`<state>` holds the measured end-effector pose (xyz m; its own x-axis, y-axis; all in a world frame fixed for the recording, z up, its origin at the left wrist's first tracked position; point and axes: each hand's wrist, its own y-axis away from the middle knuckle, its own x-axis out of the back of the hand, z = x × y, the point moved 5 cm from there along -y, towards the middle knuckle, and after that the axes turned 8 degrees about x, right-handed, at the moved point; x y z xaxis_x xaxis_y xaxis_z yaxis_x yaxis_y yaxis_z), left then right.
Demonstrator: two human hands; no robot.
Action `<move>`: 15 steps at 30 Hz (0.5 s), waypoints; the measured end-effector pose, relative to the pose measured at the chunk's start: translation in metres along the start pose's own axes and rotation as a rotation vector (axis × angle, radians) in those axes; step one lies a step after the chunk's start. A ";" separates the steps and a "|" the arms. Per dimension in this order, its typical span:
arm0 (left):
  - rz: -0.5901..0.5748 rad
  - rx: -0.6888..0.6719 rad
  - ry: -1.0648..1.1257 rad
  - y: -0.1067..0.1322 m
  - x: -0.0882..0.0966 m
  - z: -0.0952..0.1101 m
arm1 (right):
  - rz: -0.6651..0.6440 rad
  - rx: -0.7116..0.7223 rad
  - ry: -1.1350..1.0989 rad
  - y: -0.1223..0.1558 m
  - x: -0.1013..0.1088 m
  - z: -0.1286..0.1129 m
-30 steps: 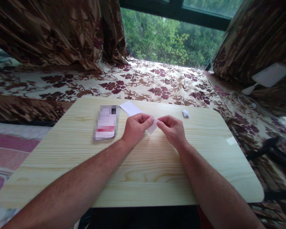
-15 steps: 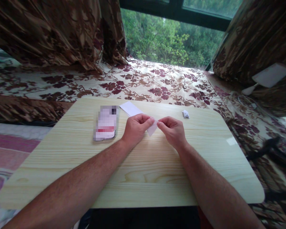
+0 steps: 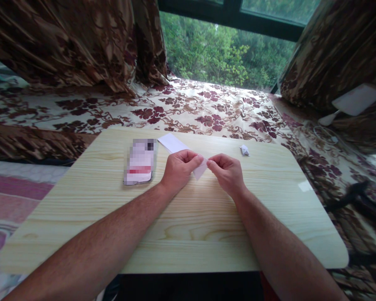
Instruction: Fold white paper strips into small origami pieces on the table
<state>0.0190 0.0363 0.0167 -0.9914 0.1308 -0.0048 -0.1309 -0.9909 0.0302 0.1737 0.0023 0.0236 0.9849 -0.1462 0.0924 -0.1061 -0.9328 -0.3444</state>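
Observation:
A small piece of white paper [image 3: 201,170] is pinched between my two hands above the middle of the table, one corner pointing down toward me. My left hand [image 3: 181,167] grips its left edge between thumb and curled fingers. On the other side, my right hand [image 3: 226,170] holds the right edge with thumb and forefinger. Behind my left hand lies a flat white paper strip [image 3: 172,143], partly covered by that hand. Whether the strip joins the held piece is hidden. A small folded paper piece [image 3: 245,150] rests beyond my right hand.
A blurred-out flat object [image 3: 141,161], perhaps a phone, lies left of my left hand on the wood-grain table [image 3: 207,225]. Beyond the table are a floral-covered ledge [image 3: 213,108], brown curtains [image 3: 81,42] and a window. A white lamp [image 3: 357,100] stands at the right.
Almost nothing differs. Both hands keep the same pinch on the paper, and the paper's lower corner sits very slightly lower.

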 end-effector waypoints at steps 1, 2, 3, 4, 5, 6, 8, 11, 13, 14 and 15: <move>0.002 0.002 0.001 0.000 0.000 0.000 | 0.001 -0.002 0.007 0.000 0.000 0.000; 0.003 0.005 0.003 0.000 0.000 0.000 | 0.002 -0.003 0.013 0.000 0.000 0.000; 0.003 0.007 0.006 0.000 0.000 0.001 | 0.004 -0.002 0.017 0.000 0.000 0.000; 0.001 0.009 0.009 0.000 -0.001 0.001 | 0.005 0.002 0.020 0.000 0.000 0.000; -0.002 0.009 0.012 0.001 -0.001 0.001 | 0.004 0.007 0.025 0.000 0.000 0.000; -0.005 0.009 0.013 0.001 -0.001 0.001 | 0.004 0.012 0.032 0.000 0.000 0.000; -0.009 0.007 0.012 0.001 -0.001 0.001 | 0.006 0.022 0.048 0.000 0.000 0.000; -0.019 0.006 0.015 0.000 -0.002 0.001 | 0.014 0.035 0.064 0.000 0.000 0.000; -0.027 0.010 0.020 0.000 -0.003 0.000 | 0.019 0.045 0.062 0.000 0.001 0.000; -0.029 0.009 0.022 0.000 -0.003 -0.001 | 0.020 0.049 0.061 0.000 0.000 -0.001; -0.029 0.006 0.025 0.000 -0.003 -0.001 | 0.020 0.049 0.059 0.000 0.000 -0.001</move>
<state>0.0216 0.0362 0.0154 -0.9869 0.1586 -0.0305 -0.1597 -0.9865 0.0354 0.1737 0.0017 0.0241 0.9727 -0.1851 0.1397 -0.1174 -0.9125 -0.3918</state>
